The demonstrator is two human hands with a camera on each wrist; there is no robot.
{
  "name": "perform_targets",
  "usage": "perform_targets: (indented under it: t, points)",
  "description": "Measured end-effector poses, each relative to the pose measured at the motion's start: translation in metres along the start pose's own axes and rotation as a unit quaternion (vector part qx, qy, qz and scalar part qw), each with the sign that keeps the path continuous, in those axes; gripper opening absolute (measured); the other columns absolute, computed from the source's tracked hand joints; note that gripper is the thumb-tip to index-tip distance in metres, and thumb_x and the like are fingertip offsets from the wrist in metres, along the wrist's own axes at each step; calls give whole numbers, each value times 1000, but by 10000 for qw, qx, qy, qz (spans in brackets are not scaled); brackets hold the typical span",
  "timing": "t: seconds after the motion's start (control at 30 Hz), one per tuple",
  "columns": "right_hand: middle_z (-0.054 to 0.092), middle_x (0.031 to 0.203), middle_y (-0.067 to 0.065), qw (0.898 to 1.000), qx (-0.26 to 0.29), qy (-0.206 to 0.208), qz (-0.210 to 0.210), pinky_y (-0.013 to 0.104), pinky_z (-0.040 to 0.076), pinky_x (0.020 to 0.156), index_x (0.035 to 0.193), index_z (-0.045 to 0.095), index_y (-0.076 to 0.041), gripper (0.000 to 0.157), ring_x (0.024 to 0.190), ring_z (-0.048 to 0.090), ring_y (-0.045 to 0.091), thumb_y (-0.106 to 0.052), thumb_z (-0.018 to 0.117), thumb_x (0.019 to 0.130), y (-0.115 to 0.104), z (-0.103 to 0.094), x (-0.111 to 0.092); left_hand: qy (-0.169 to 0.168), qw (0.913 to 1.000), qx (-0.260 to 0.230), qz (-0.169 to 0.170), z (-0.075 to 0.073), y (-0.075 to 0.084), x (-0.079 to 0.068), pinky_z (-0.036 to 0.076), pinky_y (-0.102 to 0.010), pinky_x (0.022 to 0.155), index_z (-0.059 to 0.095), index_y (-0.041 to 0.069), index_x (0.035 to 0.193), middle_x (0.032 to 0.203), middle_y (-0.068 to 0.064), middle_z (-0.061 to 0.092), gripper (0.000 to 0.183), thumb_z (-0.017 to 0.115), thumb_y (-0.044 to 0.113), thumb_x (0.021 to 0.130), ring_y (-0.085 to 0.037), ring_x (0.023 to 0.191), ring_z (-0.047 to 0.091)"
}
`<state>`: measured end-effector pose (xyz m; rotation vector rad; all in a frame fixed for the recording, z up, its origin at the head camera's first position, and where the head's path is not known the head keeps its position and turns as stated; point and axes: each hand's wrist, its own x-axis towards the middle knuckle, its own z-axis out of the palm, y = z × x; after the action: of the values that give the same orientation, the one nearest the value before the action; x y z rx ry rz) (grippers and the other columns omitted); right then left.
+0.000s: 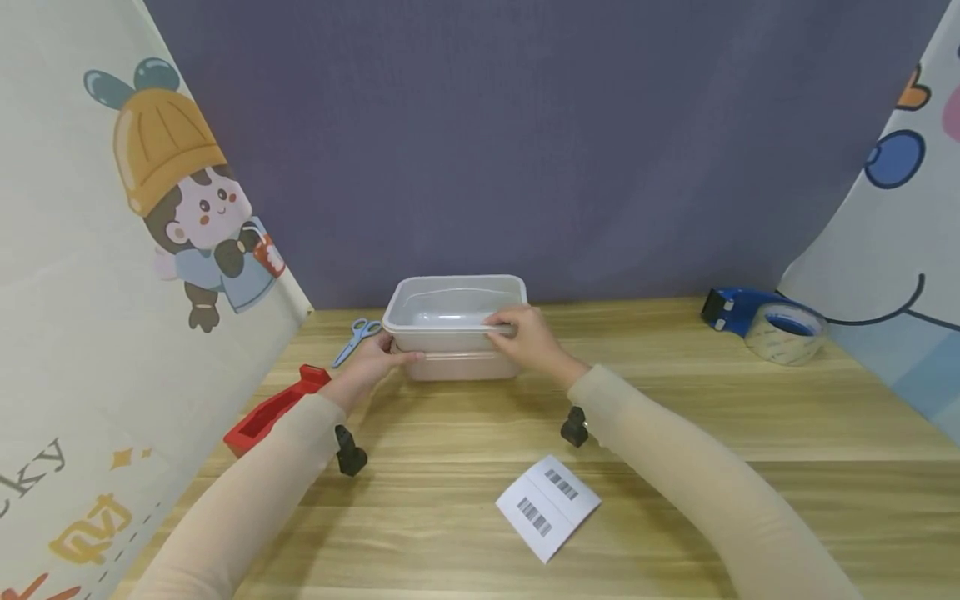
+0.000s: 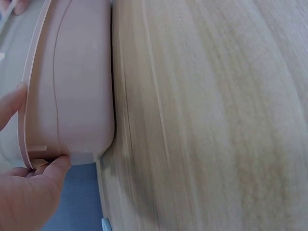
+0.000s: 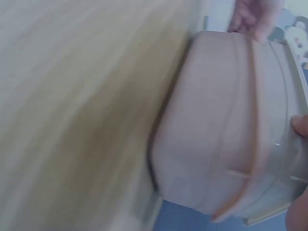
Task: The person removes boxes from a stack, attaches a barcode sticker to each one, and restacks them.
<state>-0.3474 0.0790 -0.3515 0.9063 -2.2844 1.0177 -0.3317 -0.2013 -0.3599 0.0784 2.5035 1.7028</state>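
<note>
A whitish plastic container sits nested in the top of a pale pink container, which stands on the wooden table near its back edge. My left hand grips the pink container at its left front corner; in the left wrist view its fingers curl under the rim of the pink box. At the right end, my right hand pinches the upper container's rim, its fingers over the edge. The right wrist view shows the whitish box seated inside the pink one.
Blue scissors lie left of the containers, with a red tray-like holder nearer. A blue tape dispenser with a clear tape roll rests at the right back. A white barcode sheet lies in front.
</note>
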Motion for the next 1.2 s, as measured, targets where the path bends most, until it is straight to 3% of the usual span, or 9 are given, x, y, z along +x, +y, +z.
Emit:
perform_targets:
  t: [0.23,0.57,0.8,1.2]
  points:
    - [74,90,14,9988,147,318,-339,41,55,87,90,75,0,11,88,68,29,-2,76,79,-14,-15,14,-16,10000,7,6,-1,2,0,22,-47,122,38,5,146,152,-14,40,76,77,22,83,-29,144,30]
    - [74,92,13,9986,-115,223,-470,41,54,89,89,76,-4,11,90,68,29,-5,77,79,-27,-35,21,-99,9997,226,60,-5,2,-2,22,-52,120,37,7,147,153,-14,38,76,76,23,84,-32,144,30]
    - [74,94,13,9985,-222,234,-449,41,53,90,91,76,-4,11,94,67,30,-5,76,79,-29,-52,20,-144,9996,227,49,-5,3,-1,21,-49,121,29,7,152,155,-14,35,84,75,24,84,-31,145,29]
    - [74,94,13,9977,-501,260,-387,44,51,88,90,74,-4,11,92,64,30,-5,77,79,-21,-83,8,-189,9995,224,83,-3,3,1,22,-49,121,29,2,150,154,-19,35,76,70,19,89,-35,143,31]
